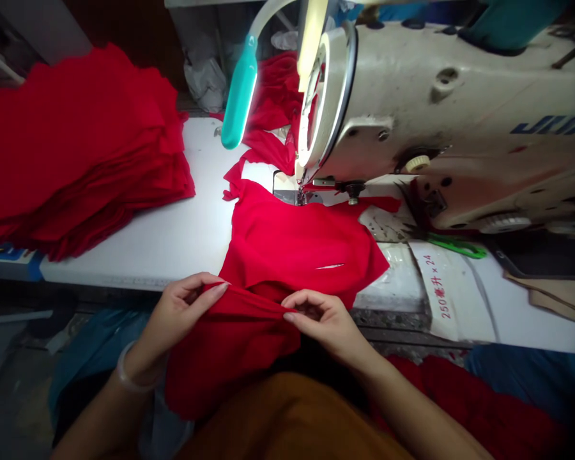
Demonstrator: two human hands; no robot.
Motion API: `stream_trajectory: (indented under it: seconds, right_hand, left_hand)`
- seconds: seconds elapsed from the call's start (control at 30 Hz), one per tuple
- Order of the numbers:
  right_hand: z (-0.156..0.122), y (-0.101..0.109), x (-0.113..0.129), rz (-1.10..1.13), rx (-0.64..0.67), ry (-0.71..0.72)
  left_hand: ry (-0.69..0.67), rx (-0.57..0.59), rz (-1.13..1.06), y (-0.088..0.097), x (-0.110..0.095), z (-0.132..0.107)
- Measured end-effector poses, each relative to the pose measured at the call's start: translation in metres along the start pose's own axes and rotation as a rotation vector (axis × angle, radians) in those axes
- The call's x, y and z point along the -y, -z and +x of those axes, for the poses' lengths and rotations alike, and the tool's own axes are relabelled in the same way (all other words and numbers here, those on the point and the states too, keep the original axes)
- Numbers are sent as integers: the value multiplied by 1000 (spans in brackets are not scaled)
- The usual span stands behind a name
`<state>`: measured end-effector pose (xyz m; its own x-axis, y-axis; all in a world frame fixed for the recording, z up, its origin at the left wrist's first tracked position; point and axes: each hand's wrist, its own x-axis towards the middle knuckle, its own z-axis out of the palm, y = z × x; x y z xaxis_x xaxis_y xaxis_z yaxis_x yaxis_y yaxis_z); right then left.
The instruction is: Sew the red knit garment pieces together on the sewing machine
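Two hands pinching a fold of red cloth at the sewing machine.

Both hands are closed on one red cloth (287, 249). The left hand (182, 313) and the right hand (321, 319) each nip the same folded edge between thumb and fingertips, a little apart, which looks meant to hold the crease straight and taut. The cloth hangs over the near edge of the table (172, 236) into the lap, and its far end lies at the needle of the one sewing machine (460, 108), seemingly pinned there. One teal lamp (239, 96) bends over that spot, likely to light it. One stack of red pieces (76, 147), too many to count, sits on the left within reach. One pair of green scissors (460, 246) lies on the right, under the machine's arm.
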<state>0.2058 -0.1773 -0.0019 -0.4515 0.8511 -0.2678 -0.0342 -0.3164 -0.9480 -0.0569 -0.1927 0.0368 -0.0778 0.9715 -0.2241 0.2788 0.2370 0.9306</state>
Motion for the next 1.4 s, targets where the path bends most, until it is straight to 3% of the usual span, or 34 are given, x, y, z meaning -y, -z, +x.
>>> stream_trajectory:
  seconds: [0.13,0.27,0.37,0.43,0.5,0.6,0.7,0.77,0.83,1.07,1.4]
  right_hand:
    - [8,3,8,18,18,7]
    - [9,-6,21,-97,83,167]
    - [6,-19,44,-276,351,415]
    - [5,-23,63,-507,492,642]
    - [10,-16,78,-805,467,899]
    - [30,19,83,-1182,194,1132]
    - [58,66,68,-1377,-26,1010]
    - [74,91,55,-1406,-49,892]
    - [84,105,44,-1388,-23,841]
    - [89,112,38,-1256,46,864]
    - [81,109,39,-1269,61,856]
  left_hand:
    - [29,-67,-24,11,13,-3]
    - [6,-60,31,24,16,-6]
    - [-134,102,228,45,-17,3]
    - [-336,208,429,55,-53,22]
    - [-517,258,610,51,-86,56]
    - [-680,328,663,10,-106,122]
    - [-813,301,634,-46,-87,185]
    - [-798,281,641,-74,-67,213]
    - [-774,282,635,-86,-54,228]
    - [-770,302,592,-76,-53,233]
    - [-722,361,548,-73,-48,226]
